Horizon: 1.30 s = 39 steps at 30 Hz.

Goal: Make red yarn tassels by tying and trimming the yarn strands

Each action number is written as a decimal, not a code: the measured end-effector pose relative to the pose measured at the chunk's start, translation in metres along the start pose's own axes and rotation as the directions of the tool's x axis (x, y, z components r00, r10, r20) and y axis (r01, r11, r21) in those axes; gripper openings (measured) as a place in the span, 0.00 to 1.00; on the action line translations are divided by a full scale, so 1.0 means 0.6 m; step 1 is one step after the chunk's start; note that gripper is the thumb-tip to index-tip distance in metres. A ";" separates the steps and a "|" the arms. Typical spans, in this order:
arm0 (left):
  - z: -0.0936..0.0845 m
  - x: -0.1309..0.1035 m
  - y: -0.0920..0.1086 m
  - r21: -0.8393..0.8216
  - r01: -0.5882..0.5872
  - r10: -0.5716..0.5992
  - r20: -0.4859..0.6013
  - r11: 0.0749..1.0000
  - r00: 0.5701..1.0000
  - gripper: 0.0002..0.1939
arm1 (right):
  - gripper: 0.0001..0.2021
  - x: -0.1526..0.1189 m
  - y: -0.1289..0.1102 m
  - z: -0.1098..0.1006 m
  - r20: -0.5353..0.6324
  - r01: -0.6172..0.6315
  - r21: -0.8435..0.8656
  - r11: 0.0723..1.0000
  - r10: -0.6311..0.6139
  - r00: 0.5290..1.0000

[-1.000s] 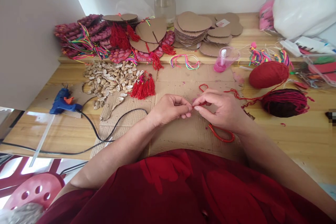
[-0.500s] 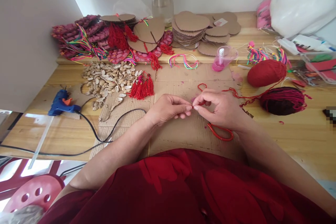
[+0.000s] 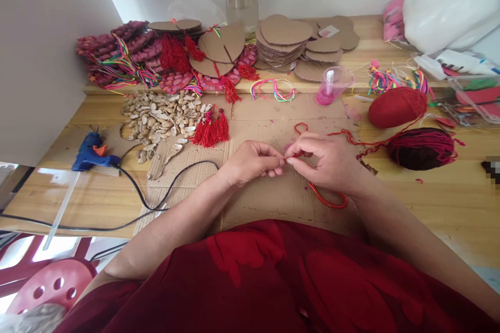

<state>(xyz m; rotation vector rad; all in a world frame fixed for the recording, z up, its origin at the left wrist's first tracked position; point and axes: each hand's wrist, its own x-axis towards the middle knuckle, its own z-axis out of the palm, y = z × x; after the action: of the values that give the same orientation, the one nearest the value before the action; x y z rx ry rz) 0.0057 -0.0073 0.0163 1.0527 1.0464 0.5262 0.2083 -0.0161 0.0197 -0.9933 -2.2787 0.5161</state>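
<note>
Pinching red yarn (image 3: 299, 154), the left fingers (image 3: 270, 161) and right fingers (image 3: 303, 167) have barely shifted since a moment ago.

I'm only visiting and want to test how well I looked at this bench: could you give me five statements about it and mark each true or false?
1. The left hand and the right hand are together over a cardboard sheet. True.
2. The blue glue gun lies to the right of the peanut shells. False: it lies to their left.
3. A red strand shows in the right hand. True.
4. The dark and magenta yarn ball lies farther from the person than the red yarn ball. False: it lies nearer.
5. A lidded bottle stands at the back. True.
</note>
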 end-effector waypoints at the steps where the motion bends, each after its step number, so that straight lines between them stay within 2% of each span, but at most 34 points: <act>1: -0.001 0.001 0.000 -0.008 -0.002 0.002 0.000 1.000 1.000 0.03 | 0.05 0.000 0.001 0.000 -0.001 -0.004 0.006 1.000 0.004 1.000; 7: -0.011 0.002 -0.005 -0.162 0.021 -0.013 0.048 0.987 0.999 0.04 | 0.05 0.001 0.003 0.000 -0.030 -0.046 0.072 0.996 0.049 0.998; 10: -0.014 -0.001 -0.004 -0.268 0.076 -0.051 0.098 0.960 0.994 0.06 | 0.06 0.001 0.005 0.002 -0.055 -0.089 0.110 0.990 0.096 0.994; 13: -0.015 -0.006 0.002 -0.376 0.093 -0.061 0.096 0.922 0.994 0.05 | 0.07 0.000 0.014 0.004 -0.092 -0.117 0.135 0.984 0.130 0.987; 16: -0.017 -0.013 0.014 -0.512 0.046 -0.014 0.066 0.858 0.998 0.03 | 0.08 -0.001 0.027 0.005 -0.120 -0.158 0.149 0.976 0.177 0.977; 20: -0.027 -0.039 0.043 -0.655 -0.119 0.104 -0.061 0.746 0.993 0.02 | 0.10 -0.001 0.044 0.003 -0.170 -0.222 0.140 0.965 0.244 0.955; 22: -0.037 -0.061 0.063 -0.684 -0.230 0.165 -0.161 0.692 0.973 0.04 | 0.10 0.001 0.052 0.000 -0.198 -0.242 0.117 0.963 0.261 0.945; 24: -0.050 -0.087 0.083 -0.668 -0.355 0.225 -0.277 0.654 0.934 0.06 | 0.10 0.002 0.060 -0.004 -0.226 -0.250 0.087 0.964 0.264 0.938; 27: -0.074 -0.130 0.108 -0.612 -0.548 0.350 -0.422 0.570 0.836 0.08 | 0.10 0.001 0.073 -0.012 -0.279 -0.267 0.007 0.964 0.258 0.925; 31: -0.101 -0.182 0.130 -0.666 -0.663 0.424 -0.519 0.343 0.742 0.08 | 0.11 -0.012 0.096 -0.031 -0.338 -0.289 -0.192 0.938 0.214 0.917; 35: -0.113 -0.216 0.138 -0.622 -0.740 0.446 -0.604 0.255 0.661 0.13 | 0.12 -0.038 0.127 -0.061 -0.331 -0.314 -0.439 0.842 0.174 0.928; 37: -0.110 -0.219 0.134 -0.610 -0.746 0.429 -0.618 0.266 0.659 0.13 | 0.13 -0.048 0.137 -0.076 -0.285 -0.337 -0.521 0.784 0.213 0.935; 39: -0.098 -0.212 0.123 -0.612 -0.707 0.372 -0.602 0.354 0.707 0.11 | 0.10 -0.049 0.132 -0.085 -0.236 -0.358 -0.559 0.748 0.271 0.933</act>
<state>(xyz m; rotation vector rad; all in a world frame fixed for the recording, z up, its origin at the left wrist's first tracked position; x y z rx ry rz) -0.0948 -0.0480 0.1315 0.3950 0.5500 1.6792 0.2992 0.0182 0.0033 -1.6866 -2.1842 -0.1774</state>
